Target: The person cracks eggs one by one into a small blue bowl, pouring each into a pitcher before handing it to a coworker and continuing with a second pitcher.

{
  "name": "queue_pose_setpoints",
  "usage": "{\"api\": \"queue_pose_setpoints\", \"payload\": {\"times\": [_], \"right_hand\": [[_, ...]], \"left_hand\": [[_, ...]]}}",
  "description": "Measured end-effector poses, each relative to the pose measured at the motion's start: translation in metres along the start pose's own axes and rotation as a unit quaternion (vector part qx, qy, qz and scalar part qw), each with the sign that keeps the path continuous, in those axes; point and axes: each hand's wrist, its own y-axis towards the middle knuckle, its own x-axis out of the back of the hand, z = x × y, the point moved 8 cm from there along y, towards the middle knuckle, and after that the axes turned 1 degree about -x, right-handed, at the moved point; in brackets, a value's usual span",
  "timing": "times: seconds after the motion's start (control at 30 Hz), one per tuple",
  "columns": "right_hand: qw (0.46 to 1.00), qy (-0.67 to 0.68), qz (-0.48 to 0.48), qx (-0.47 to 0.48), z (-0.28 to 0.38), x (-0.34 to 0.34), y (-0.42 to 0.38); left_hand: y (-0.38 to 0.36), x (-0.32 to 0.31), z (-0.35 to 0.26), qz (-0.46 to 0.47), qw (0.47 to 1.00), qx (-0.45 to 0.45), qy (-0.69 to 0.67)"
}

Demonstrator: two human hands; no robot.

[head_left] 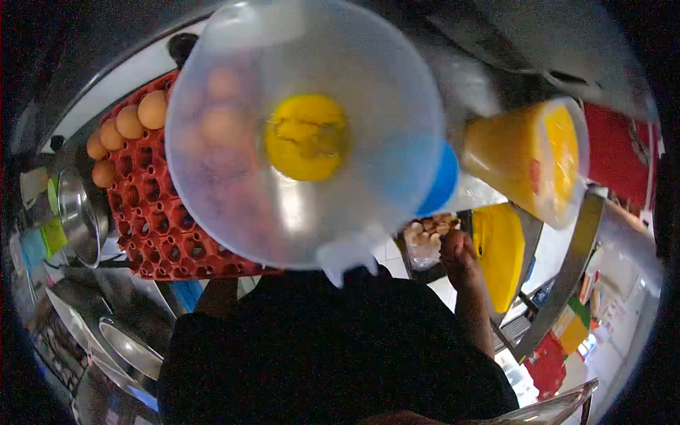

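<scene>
A translucent plastic jug [368, 78] fills the upper middle of the view, with yellow egg yolk [308, 134] in its bottom. Left of it lies a red egg tray [152, 191] with several brown eggs [152, 110] along its far edge and many bare cups. My right hand [459, 253] is low on the right, fingers curled, beside a container of broken eggshells [432, 228]; whatever it may hold is hidden. Only a bit of my left forearm [216, 299] shows under the tray's edge, and the left hand is out of sight.
A tall tub of yellow-orange liquid [499, 152] stands at right, above a yellow object [498, 255]. Something blue [443, 180] shows beside the jug. Metal bowls [81, 216] are at far left. A metal rail [563, 283] runs along the right.
</scene>
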Motion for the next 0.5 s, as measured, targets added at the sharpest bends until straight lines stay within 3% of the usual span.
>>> {"api": "queue_pose_setpoints", "payload": {"times": [0.07,0.17,0.27,0.3,0.4,0.5], "right_hand": [[0.997,0.024,-0.048,0.053,0.024,-0.004,-0.002],[0.988,0.011,-0.045,0.15,0.05,0.004,0.0],[0.983,0.0,-0.123,0.139,0.074,-0.007,-0.013],[0.982,-0.009,-0.106,0.154,0.075,-0.006,-0.01],[0.975,-0.082,-0.114,0.173,0.082,-0.008,-0.013],[0.88,-0.321,-0.184,0.299,0.096,-0.003,-0.008]], "left_hand": [[0.005,0.002,-0.006,-0.003,1.0,-0.022,0.019],[0.011,0.001,-0.018,-0.01,0.997,-0.061,0.051],[0.011,-0.007,-0.027,-0.018,0.993,-0.095,0.071],[0.008,-0.007,-0.033,-0.018,0.992,-0.103,0.076],[0.004,-0.014,-0.053,-0.018,0.988,-0.13,0.088],[0.01,-0.022,-0.046,0.001,0.992,-0.109,0.066]]}}
